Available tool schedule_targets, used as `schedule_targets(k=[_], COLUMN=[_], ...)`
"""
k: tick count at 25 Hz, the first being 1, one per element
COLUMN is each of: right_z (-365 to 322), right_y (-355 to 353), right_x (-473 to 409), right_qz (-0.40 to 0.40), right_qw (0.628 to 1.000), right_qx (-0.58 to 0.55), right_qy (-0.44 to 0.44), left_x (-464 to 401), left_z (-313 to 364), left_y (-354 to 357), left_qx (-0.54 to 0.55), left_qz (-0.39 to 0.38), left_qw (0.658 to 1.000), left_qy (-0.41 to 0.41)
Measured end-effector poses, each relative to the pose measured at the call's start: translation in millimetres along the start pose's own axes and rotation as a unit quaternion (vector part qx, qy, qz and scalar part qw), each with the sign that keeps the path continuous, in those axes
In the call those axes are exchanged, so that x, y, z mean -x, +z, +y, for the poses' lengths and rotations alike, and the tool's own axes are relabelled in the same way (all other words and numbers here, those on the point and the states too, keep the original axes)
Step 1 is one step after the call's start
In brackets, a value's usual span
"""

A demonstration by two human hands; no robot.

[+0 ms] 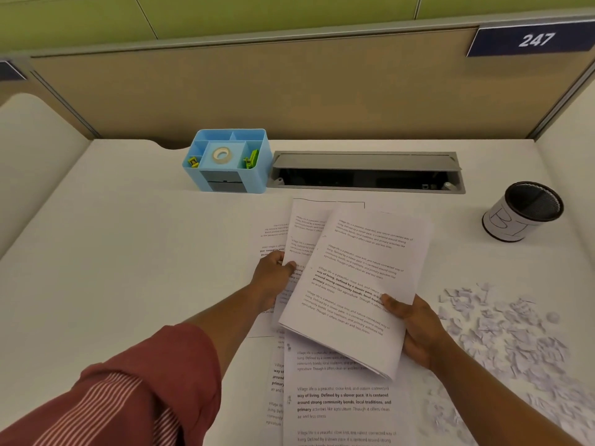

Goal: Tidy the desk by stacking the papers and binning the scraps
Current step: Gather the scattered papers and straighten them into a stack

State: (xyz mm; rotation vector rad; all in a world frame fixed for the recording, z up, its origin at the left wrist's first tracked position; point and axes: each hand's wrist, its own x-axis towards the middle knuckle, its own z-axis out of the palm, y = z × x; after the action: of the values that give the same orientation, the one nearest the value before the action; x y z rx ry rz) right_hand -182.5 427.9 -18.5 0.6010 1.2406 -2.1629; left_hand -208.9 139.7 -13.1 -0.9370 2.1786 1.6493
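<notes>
Up at the back of the white desk (128, 252) sits a blue desk organiser (227, 160) — a roll of clear tape (221, 154) in its middle compartment, small yellow-green clips in the side ones. Just right of it, an open grey cable tray (365, 171). Far right stands a black mesh cup (523, 211) wrapped in white paper; nothing visible inside.

Printed sheets (341, 400) lie overlapped and skewed across the desk centre, same paragraphs repeated, some lines bold. Right hand (413, 329) grips a sheaf of papers (357, 288) by its lower right edge, thumb on top, sheaf tilted and raised above the loose sheets. Left hand (273, 278), red striped sleeve (135, 394) behind it, pinches the edge of a sheet (306, 233) lying beneath the sheaf. Torn white scraps (502, 342) — scattered in a wide heap on the desk, right of the papers.
</notes>
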Motion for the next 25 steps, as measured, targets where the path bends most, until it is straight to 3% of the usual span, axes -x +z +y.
schedule_targets(k=[9,25], right_z=[3.0,4.6], right_y=[-2.3,-3.3], right_x=[-3.7,-6.1], right_qz=[0.012,0.024], right_qw=[1.0,0.999], right_qx=[0.004,0.025], right_qy=[0.009,0.011], left_x=[-0.6,-5.4], left_z=[-1.5,-2.1], left_y=[0.7,-1.6], left_qx=[0.062,0.05], left_qz=[-0.003,-0.005], left_qw=[0.997,0.997], left_qy=[-0.041,-0.051])
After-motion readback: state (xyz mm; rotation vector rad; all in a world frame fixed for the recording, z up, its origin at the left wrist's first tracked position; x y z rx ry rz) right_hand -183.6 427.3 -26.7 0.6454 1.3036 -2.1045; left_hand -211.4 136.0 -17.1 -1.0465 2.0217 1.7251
